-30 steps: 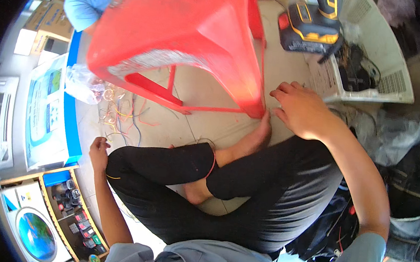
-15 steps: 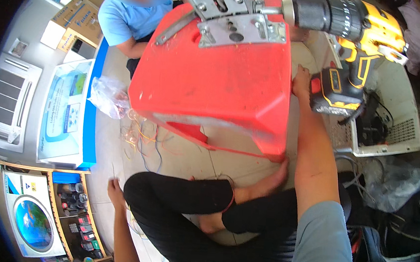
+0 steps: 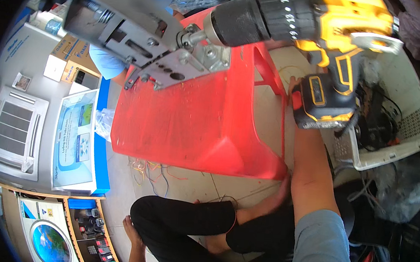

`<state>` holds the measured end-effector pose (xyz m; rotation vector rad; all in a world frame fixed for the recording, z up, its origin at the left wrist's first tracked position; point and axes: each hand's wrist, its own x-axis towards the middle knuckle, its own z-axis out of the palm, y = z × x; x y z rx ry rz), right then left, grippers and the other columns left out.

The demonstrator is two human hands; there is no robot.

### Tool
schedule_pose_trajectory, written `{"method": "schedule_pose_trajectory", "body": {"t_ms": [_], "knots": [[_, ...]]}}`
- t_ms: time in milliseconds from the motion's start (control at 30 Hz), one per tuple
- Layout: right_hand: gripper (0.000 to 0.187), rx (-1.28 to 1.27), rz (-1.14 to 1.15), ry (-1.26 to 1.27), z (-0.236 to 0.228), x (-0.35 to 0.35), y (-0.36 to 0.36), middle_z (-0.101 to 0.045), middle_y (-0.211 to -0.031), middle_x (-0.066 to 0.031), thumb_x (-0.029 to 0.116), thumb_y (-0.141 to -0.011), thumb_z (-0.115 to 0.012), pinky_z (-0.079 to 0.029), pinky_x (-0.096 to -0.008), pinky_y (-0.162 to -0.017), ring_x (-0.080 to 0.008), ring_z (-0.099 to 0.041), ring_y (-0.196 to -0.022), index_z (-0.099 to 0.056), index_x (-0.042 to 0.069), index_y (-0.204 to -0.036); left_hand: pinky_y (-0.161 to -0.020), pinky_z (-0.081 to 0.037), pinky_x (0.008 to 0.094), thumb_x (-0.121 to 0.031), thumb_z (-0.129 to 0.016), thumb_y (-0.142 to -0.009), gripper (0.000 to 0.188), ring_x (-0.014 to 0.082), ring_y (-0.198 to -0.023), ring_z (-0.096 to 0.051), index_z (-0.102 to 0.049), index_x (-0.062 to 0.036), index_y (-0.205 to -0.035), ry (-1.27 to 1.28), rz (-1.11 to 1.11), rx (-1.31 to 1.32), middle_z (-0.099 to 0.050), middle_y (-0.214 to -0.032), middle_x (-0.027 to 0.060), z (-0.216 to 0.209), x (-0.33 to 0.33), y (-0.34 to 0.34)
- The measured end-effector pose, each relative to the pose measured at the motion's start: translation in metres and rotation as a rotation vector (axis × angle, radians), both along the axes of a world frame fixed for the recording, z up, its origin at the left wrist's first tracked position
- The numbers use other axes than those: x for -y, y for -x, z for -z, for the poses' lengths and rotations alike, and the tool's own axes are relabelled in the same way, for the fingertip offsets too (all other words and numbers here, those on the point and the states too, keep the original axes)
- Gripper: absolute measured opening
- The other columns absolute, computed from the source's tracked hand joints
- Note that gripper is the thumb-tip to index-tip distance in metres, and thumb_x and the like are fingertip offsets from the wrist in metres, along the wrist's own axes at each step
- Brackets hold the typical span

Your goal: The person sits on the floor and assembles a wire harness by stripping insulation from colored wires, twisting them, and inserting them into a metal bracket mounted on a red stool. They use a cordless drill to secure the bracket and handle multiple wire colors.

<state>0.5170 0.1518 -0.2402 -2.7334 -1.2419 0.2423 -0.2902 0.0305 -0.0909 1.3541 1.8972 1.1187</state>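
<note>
A yellow-and-black cordless drill (image 3: pixel 299 19) looms large across the upper right, its chuck closed on a shaft of a silver metal mechanism (image 3: pixel 147 45) with plates and bolts. That mechanism overlaps the top of a red plastic stool (image 3: pixel 170 127). My right arm reaches forward beneath the drill. My right hand (image 3: pixel 294 84) is beside the stool's right side, partly covered by the drill's battery, so its grip is hidden. At the lower left, beside my bent knee, my left hand (image 3: pixel 132 231) hangs low with its fingers loosely extended and nothing visible in them.
A white plastic basket (image 3: pixel 393 152) with black tools and cords stands on the right. Loose coloured wires (image 3: pixel 158 176) lie on the tiled floor by the stool. Another person in a blue shirt (image 3: pixel 103 64) sits behind the stool. A shelf of batteries (image 3: pixel 98 236) is at the lower left.
The drill and metal mechanism look larger and have shifted left in the view. The stool appears lower and turned. My left hand has come closer to my knee; my right hand stays by the stool.
</note>
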Motion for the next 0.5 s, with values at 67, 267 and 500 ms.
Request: {"method": "schedule_pose_trajectory", "body": {"t_ms": [67,267,500], "knots": [[0.041,-0.069,-0.067,0.131,-0.018,0.023,0.018,-0.058,-0.143,-0.0084,0.011,-0.093,-0.053,-0.045,-0.0487,-0.105,-0.0312,-0.054,-0.132,-0.064,0.013,-0.132,-0.095,-0.048,0.0381,-0.034,-0.052,-0.105,0.04,0.0258,-0.11,-0.056,-0.053,-0.0029,-0.129,-0.147,0.053,-0.346,-0.058,-0.12,0.0121,-0.003,-0.007,-0.023],[0.031,-0.076,-0.181,0.33,-0.065,0.107,0.083,-0.069,-0.127,-0.0137,0.016,-0.094,-0.054,-0.055,-0.0428,-0.095,-0.0318,-0.067,-0.118,-0.074,0.011,-0.118,-0.09,-0.046,0.0283,-0.01,-0.057,-0.102,0.028,0.0138,-0.1,-0.057,-0.052,-0.0002,-0.127,-0.333,0.479,-0.118,-0.059,-0.113,0.0078,-0.041,-0.004,-0.196],[0.031,-0.095,-0.296,0.11,-0.221,0.207,0.18,-0.071,-0.114,-0.0201,0.023,-0.095,-0.053,-0.054,-0.0502,-0.09,-0.0367,-0.07,-0.104,-0.072,0.005,-0.112,-0.085,-0.051,0.0295,-0.032,-0.046,-0.109,0.038,0.0143,-0.089,-0.062,-0.063,0.0012,-0.119,0.344,1.187,0.343,-0.066,-0.1,0.0074,-0.047,0.051,-0.342]]}}
